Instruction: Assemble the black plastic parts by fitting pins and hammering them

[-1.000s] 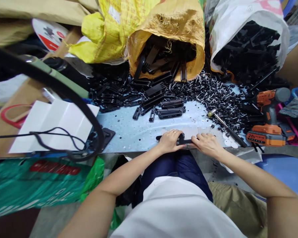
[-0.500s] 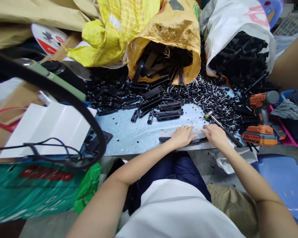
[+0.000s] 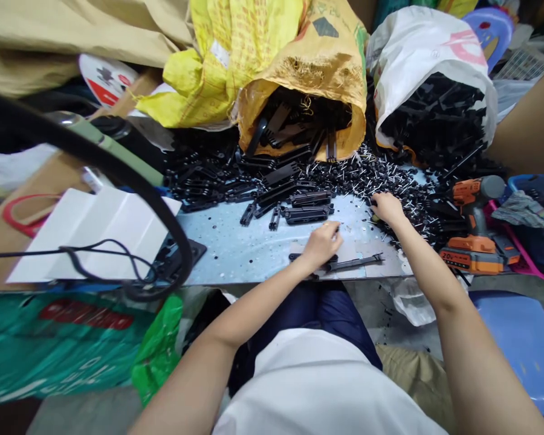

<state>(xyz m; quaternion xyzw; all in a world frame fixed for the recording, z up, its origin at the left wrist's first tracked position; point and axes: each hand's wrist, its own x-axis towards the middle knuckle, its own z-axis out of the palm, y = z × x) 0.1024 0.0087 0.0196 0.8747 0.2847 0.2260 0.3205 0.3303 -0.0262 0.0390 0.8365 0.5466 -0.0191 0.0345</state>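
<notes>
My left hand point(image 3: 321, 244) is closed in a pinch above the front edge of the bench, a tiny dark bit showing at its fingertips. Under and beside it lies a long black plastic part point(image 3: 356, 263) on a flat grey plate point(image 3: 387, 249). My right hand point(image 3: 387, 209) has its fingers curled together at the left border of a heap of small black-headed pins point(image 3: 390, 169); what they hold, if anything, is hidden. That hand and forearm cover most of the hammer. Finished-looking black hinged parts point(image 3: 309, 213) lie beyond my left hand.
An orange sack point(image 3: 317, 72) and a white sack point(image 3: 417, 48), both spilling black parts, stand at the back. On the right is an orange cordless drill point(image 3: 474, 226). A black cable point(image 3: 163, 211) loops past folded white card point(image 3: 100, 235) on the left.
My right hand has moved away from the black part, up to the pin heap and over the hammer. My left hand has shifted slightly left and its fingers have drawn together.
</notes>
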